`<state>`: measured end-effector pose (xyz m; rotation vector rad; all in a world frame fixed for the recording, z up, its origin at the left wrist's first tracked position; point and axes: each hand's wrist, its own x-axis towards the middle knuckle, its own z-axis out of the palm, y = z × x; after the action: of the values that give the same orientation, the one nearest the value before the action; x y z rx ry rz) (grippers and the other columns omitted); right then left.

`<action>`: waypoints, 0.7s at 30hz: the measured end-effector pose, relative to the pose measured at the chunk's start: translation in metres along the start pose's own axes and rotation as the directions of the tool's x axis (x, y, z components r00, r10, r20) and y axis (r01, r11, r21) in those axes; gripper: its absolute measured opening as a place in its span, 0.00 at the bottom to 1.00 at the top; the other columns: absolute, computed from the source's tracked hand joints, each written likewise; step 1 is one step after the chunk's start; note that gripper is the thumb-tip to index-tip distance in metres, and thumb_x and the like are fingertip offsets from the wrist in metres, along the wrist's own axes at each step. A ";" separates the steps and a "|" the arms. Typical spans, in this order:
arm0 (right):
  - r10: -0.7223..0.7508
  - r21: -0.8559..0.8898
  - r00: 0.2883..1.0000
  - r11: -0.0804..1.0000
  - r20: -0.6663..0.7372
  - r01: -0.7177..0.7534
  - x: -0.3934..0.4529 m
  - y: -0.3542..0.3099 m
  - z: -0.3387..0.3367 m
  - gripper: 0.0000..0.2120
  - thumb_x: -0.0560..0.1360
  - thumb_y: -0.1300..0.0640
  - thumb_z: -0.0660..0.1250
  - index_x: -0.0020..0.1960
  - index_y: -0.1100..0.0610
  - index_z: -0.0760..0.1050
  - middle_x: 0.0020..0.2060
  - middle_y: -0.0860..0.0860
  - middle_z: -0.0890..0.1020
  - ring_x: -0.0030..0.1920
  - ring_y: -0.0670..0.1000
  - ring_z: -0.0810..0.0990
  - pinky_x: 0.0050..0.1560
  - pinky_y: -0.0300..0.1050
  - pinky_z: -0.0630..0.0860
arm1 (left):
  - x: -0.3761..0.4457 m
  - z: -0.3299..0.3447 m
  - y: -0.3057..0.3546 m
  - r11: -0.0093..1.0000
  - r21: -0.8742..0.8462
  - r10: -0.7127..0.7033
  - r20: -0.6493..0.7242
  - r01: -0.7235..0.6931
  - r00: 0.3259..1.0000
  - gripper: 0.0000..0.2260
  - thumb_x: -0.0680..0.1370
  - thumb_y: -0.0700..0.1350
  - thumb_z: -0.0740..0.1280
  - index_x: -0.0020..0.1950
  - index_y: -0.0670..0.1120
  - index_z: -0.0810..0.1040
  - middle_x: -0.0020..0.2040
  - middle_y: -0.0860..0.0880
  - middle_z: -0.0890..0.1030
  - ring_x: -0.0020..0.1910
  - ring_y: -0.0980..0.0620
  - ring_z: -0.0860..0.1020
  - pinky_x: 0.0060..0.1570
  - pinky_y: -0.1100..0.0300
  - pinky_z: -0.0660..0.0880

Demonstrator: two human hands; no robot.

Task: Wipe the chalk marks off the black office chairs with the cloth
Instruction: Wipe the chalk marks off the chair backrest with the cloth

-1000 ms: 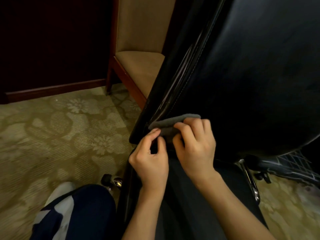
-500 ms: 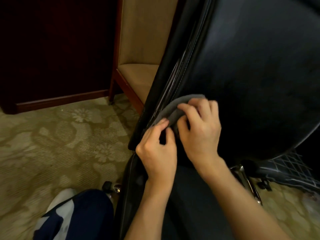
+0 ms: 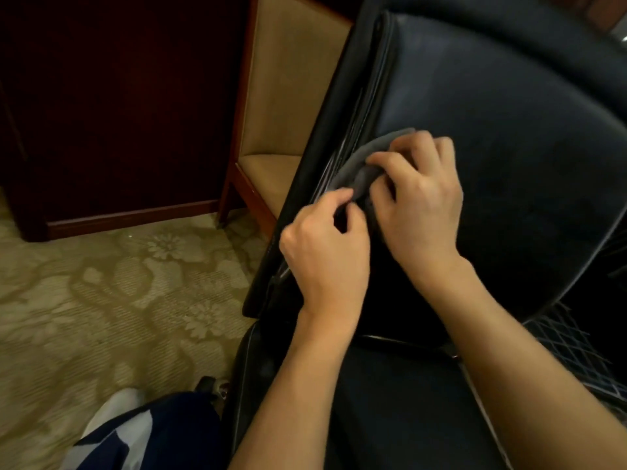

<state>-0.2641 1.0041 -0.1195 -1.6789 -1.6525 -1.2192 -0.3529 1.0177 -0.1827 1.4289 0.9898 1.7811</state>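
Two hands, one cloth, at the black office chair's [image 3: 509,137] left edge.

Head view: the grey cloth [image 3: 359,164] lay bunched against the backrest seam, running from seven o'clock up to one. The right hand [image 3: 420,201] gripped it from the five o'clock side, fingers curled over the fold; the left hand [image 3: 325,245] pinched its lower end. I judged the right hand nearer for wiping; no chalk showed.

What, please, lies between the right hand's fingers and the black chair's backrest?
The grey cloth, bunched under the right hand and pinched by the left hand, lies against the black chair's backrest, as the head view shows.
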 end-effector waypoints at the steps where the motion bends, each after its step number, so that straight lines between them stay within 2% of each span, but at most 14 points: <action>1: 0.003 0.007 1.000 1.000 0.005 -0.003 0.001 -0.002 0.002 0.08 0.74 0.65 0.64 0.48 0.63 0.82 0.48 0.60 0.80 0.45 0.62 0.75 0.40 0.54 0.74 | 0.002 -0.003 0.000 1.000 0.012 -0.013 0.014 0.012 1.000 0.08 0.75 0.41 0.73 0.52 0.48 0.86 0.46 0.53 0.86 0.46 0.56 0.84 0.52 0.59 0.79; 3: 0.021 0.038 1.000 0.999 0.023 -0.022 -0.014 -0.010 0.008 0.08 0.73 0.65 0.65 0.49 0.63 0.82 0.48 0.60 0.80 0.45 0.62 0.74 0.41 0.56 0.74 | -0.004 -0.014 -0.010 0.999 0.036 -0.005 0.025 0.004 1.000 0.08 0.75 0.40 0.73 0.52 0.48 0.86 0.46 0.53 0.86 0.45 0.56 0.84 0.51 0.60 0.80; 5: 0.043 0.064 0.998 0.997 0.042 -0.046 -0.041 -0.022 0.014 0.09 0.72 0.65 0.65 0.49 0.63 0.81 0.47 0.60 0.80 0.43 0.62 0.74 0.39 0.56 0.74 | -0.018 -0.026 -0.030 0.998 0.066 0.011 0.029 -0.013 1.000 0.08 0.73 0.37 0.74 0.50 0.45 0.86 0.45 0.51 0.86 0.44 0.56 0.84 0.49 0.66 0.78; 8: 0.028 0.070 0.989 0.997 0.143 -0.038 -0.079 -0.043 0.017 0.09 0.73 0.62 0.63 0.49 0.62 0.81 0.46 0.59 0.79 0.42 0.61 0.74 0.35 0.56 0.74 | -0.041 -0.046 -0.060 0.991 0.136 -0.023 0.078 0.013 0.997 0.09 0.71 0.34 0.76 0.48 0.44 0.86 0.43 0.50 0.86 0.43 0.61 0.80 0.50 0.80 0.69; 10: 0.012 0.078 0.977 0.997 0.213 -0.029 -0.099 -0.052 0.014 0.10 0.74 0.61 0.63 0.50 0.62 0.81 0.47 0.58 0.79 0.42 0.59 0.74 0.35 0.55 0.74 | -0.052 -0.061 -0.071 0.987 0.161 -0.033 0.134 0.011 0.990 0.11 0.69 0.32 0.77 0.48 0.43 0.86 0.42 0.50 0.85 0.43 0.60 0.80 0.51 0.82 0.66; 14: 0.089 0.106 0.964 0.987 0.249 -0.119 -0.118 -0.072 0.005 0.10 0.73 0.63 0.65 0.53 0.62 0.81 0.48 0.56 0.79 0.45 0.56 0.76 0.37 0.52 0.76 | -0.049 -0.090 -0.071 0.985 0.162 0.034 0.174 -0.063 0.984 0.11 0.70 0.30 0.75 0.48 0.43 0.83 0.45 0.56 0.81 0.45 0.57 0.80 0.52 0.78 0.69; 19: 0.151 0.166 0.981 0.971 0.125 -0.171 -0.078 -0.092 -0.023 0.12 0.73 0.63 0.65 0.54 0.63 0.81 0.47 0.57 0.79 0.46 0.55 0.76 0.42 0.49 0.76 | -0.002 -0.108 -0.042 0.968 0.093 0.218 0.169 -0.235 0.961 0.11 0.72 0.30 0.73 0.49 0.43 0.82 0.48 0.52 0.82 0.51 0.54 0.80 0.55 0.70 0.72; 21: 0.173 0.153 0.981 0.971 0.086 -0.185 -0.054 -0.095 -0.033 0.13 0.72 0.64 0.68 0.55 0.63 0.81 0.47 0.57 0.78 0.47 0.54 0.75 0.42 0.48 0.76 | 0.021 -0.110 -0.027 0.954 0.057 0.280 0.182 -0.295 0.943 0.10 0.73 0.31 0.72 0.51 0.43 0.81 0.50 0.53 0.81 0.52 0.53 0.80 0.56 0.65 0.74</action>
<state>-0.3569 0.9625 -0.1722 -1.7458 -1.5565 -0.9254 -0.4645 1.0315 -0.2086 1.8256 0.8058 1.7963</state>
